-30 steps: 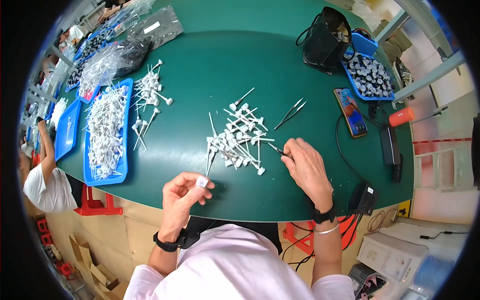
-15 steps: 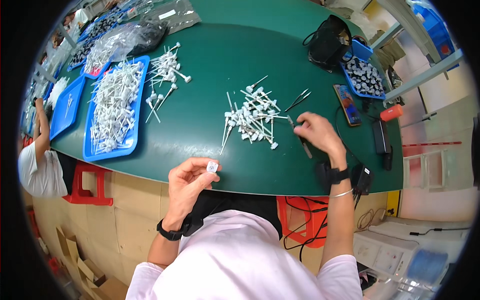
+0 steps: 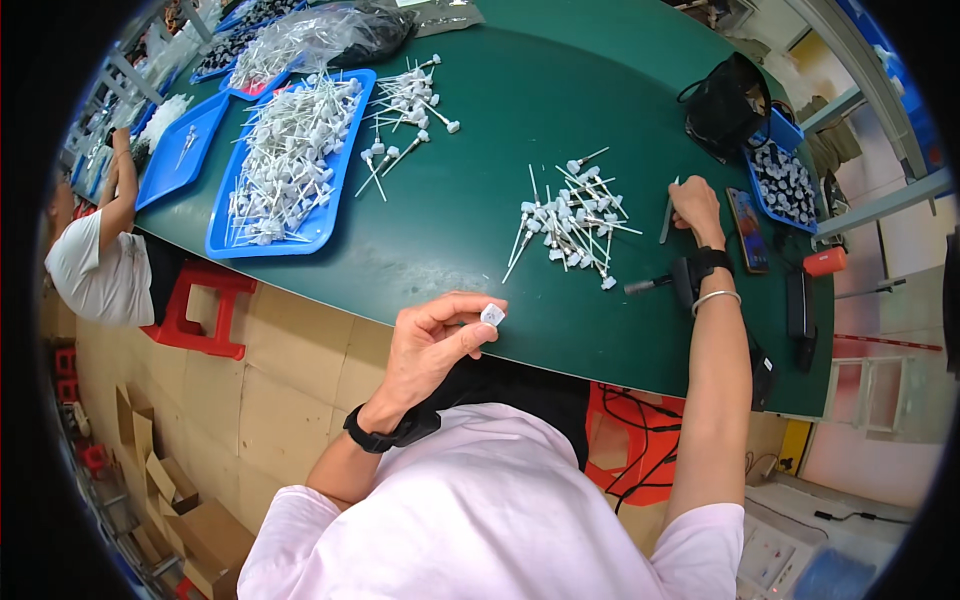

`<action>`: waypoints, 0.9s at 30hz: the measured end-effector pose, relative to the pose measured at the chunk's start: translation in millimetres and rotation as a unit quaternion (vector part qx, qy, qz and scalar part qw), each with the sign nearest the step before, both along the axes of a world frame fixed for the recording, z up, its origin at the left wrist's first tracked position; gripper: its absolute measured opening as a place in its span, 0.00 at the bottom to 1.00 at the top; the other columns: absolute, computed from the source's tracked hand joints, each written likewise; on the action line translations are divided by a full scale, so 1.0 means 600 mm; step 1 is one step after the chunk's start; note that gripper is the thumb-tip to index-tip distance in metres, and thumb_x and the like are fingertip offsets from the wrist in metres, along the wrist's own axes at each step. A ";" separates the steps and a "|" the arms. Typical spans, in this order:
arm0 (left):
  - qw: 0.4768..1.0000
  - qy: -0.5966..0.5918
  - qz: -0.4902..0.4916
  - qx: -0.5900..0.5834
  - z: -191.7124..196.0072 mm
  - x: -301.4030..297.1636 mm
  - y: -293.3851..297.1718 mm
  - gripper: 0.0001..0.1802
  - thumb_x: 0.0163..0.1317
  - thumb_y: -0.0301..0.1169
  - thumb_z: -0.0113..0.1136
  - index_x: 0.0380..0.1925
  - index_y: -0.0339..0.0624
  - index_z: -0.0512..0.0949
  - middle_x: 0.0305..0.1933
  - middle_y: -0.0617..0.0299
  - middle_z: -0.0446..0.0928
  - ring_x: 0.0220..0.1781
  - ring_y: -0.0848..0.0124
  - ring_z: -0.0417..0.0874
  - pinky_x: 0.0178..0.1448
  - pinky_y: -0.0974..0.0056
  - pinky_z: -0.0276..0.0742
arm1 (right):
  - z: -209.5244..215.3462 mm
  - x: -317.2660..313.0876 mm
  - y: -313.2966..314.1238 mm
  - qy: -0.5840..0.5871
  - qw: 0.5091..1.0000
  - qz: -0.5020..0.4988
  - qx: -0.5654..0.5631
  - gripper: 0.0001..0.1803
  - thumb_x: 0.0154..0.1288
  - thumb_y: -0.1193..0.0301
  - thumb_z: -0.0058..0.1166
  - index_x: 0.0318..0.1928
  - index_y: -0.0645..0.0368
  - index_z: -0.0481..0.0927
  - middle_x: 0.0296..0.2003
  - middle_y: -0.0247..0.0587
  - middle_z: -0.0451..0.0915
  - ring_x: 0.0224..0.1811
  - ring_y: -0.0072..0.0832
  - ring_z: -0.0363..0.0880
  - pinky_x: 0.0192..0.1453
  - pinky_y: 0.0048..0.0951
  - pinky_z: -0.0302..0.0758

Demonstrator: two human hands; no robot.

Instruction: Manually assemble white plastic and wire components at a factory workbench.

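My left hand (image 3: 440,345) is closed near the table's front edge, pinching a small white square-headed piece (image 3: 492,315) between thumb and fingers. Its square end faces up, and any stem is hidden by the hand. Farther right, my right hand (image 3: 697,208) rests low over the table, its fingers bent round a slim grey tool (image 3: 665,222); the fingers cover its middle, so its exact kind is unclear. Between the hands, slightly farther off, lies a loose pile of white square-headed pieces with thin stems (image 3: 575,220). A dark rod-like item with a grey end (image 3: 648,285) lies beside my right wrist.
On the left, a blue tray (image 3: 213,235) holds many stemmed pieces; a smaller heap (image 3: 408,98) lies beside it. At right are a phone (image 3: 747,230), a blue tray of dark-and-clear parts (image 3: 790,222) and a black pouch (image 3: 728,108). Another person (image 3: 105,265) sits far left.
The view has shifted, so the table things appear farther right. My right hand has moved away from me, to about where the open tweezers lay. My left hand keeps its white piece.
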State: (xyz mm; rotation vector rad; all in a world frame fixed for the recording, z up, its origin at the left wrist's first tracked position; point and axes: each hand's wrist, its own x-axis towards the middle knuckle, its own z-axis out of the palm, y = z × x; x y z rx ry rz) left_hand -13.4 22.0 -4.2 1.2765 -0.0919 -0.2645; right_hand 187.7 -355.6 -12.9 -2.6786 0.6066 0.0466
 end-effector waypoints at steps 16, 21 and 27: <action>0.998 0.047 -0.028 -0.038 -0.013 0.006 -0.010 0.15 0.66 0.24 0.65 0.52 0.35 0.81 0.47 0.59 0.84 0.42 0.76 0.84 0.39 0.73 0.80 | 0.101 -0.344 0.274 -0.152 0.899 0.308 0.273 0.10 0.71 0.68 0.55 0.44 0.62 0.80 0.30 0.45 0.79 0.27 0.43 0.78 0.32 0.38 0.73; 0.999 0.043 -0.017 -0.016 -0.015 0.006 -0.015 0.15 0.65 0.24 0.65 0.50 0.31 0.80 0.46 0.56 0.84 0.42 0.73 0.86 0.39 0.72 0.81 | 0.097 -0.350 0.275 -0.109 0.903 0.301 0.285 0.08 0.73 0.68 0.54 0.41 0.60 0.77 0.27 0.43 0.79 0.24 0.42 0.78 0.28 0.38 0.71; 0.998 0.047 -0.025 -0.016 -0.014 0.008 -0.016 0.14 0.65 0.24 0.65 0.50 0.31 0.80 0.47 0.56 0.84 0.42 0.72 0.86 0.39 0.72 0.81 | 0.095 -0.348 0.281 -0.127 0.907 0.329 0.231 0.07 0.73 0.68 0.53 0.41 0.58 0.76 0.28 0.43 0.80 0.25 0.44 0.78 0.27 0.40 0.71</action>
